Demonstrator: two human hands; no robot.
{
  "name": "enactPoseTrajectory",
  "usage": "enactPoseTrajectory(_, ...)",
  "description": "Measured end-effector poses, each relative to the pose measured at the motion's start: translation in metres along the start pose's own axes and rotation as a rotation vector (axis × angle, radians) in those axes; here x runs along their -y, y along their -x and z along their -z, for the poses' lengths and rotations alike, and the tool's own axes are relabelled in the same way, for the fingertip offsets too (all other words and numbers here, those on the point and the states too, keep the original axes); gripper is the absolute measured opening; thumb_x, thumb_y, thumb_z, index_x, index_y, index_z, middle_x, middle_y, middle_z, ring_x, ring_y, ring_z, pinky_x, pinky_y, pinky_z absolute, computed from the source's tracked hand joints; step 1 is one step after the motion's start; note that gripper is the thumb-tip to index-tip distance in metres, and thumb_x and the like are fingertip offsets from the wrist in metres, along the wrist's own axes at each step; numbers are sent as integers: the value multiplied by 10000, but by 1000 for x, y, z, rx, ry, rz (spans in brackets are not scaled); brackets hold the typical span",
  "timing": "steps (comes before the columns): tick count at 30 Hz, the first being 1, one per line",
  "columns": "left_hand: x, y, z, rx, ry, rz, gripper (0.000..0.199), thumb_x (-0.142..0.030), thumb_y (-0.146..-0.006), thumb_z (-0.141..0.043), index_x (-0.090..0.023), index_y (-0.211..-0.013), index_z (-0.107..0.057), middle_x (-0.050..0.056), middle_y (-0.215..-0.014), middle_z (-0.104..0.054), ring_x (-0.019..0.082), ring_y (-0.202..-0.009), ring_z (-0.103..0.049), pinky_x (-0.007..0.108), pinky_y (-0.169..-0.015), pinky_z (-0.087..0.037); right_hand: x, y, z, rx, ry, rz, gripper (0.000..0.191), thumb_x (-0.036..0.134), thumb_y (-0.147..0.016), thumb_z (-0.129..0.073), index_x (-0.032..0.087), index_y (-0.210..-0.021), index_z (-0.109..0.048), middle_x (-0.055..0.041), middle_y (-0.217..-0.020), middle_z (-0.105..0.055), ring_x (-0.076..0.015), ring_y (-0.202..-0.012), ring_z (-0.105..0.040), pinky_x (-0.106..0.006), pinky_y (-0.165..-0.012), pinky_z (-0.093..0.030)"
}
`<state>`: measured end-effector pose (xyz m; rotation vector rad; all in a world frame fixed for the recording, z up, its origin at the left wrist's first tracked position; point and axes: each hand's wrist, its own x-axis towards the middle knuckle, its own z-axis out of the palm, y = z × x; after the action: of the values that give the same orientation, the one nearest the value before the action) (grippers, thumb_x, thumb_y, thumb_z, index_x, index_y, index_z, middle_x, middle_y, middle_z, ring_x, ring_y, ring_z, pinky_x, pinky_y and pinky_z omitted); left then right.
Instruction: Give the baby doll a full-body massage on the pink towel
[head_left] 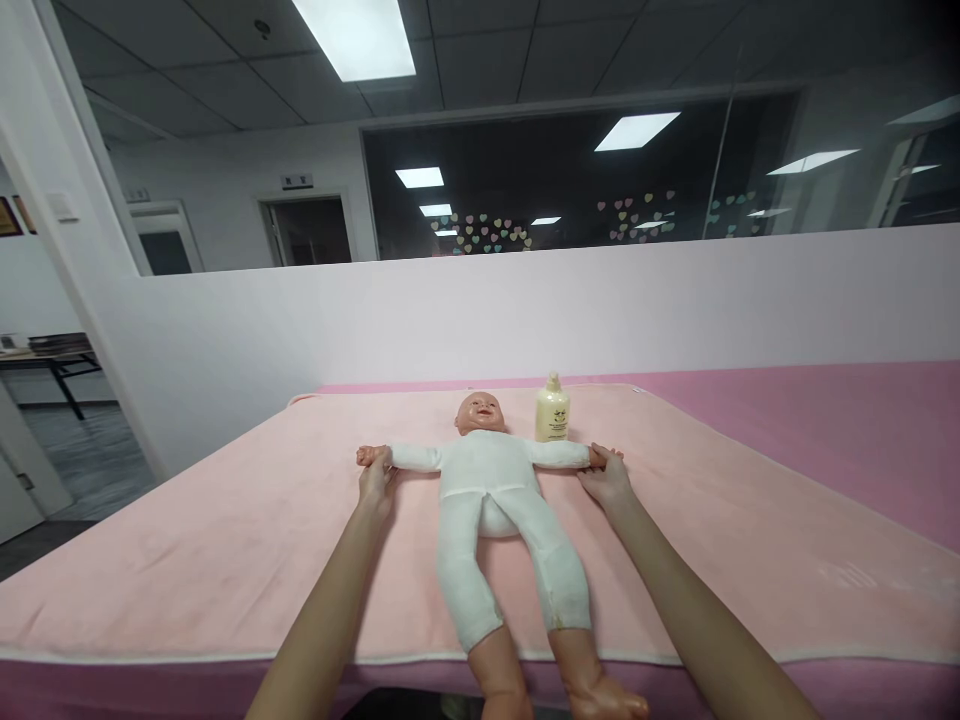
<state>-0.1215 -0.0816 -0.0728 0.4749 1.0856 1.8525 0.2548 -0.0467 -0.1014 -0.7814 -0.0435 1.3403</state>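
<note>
A baby doll (491, 470) with a white cloth body lies on its back, arms stretched out to both sides and feet toward me. My left hand (377, 478) is closed around the doll's wrist on the left side. On the opposite side, my right hand (606, 477) grips the other wrist. Both doll arms are roughly level and straight. Just beyond the doll's arm on the right stands a pale yellow bottle (553, 410) with a rounded cap, upright and apart from my hand.
A peach towel (225, 540) covers much of the pink padded table (847, 430). The doll's feet hang over its near edge. A white wall (600, 310) with glass above rises behind. At far left, a dark-legged table (56, 365) is visible through an opening.
</note>
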Motion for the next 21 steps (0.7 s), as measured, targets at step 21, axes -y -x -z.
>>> enactPoseTrajectory(21, -6, -14, 20, -217, -104, -166, 429, -93, -647, -657, -154, -1053, -530, 8, -795, -578, 148, -767, -607, 331, -757, -544, -4, 12, 0, 186, 121, 56, 237, 130, -692, -558, 243, -849, -421, 35, -876, -565, -116, -811, -590, -299, -738, -548)
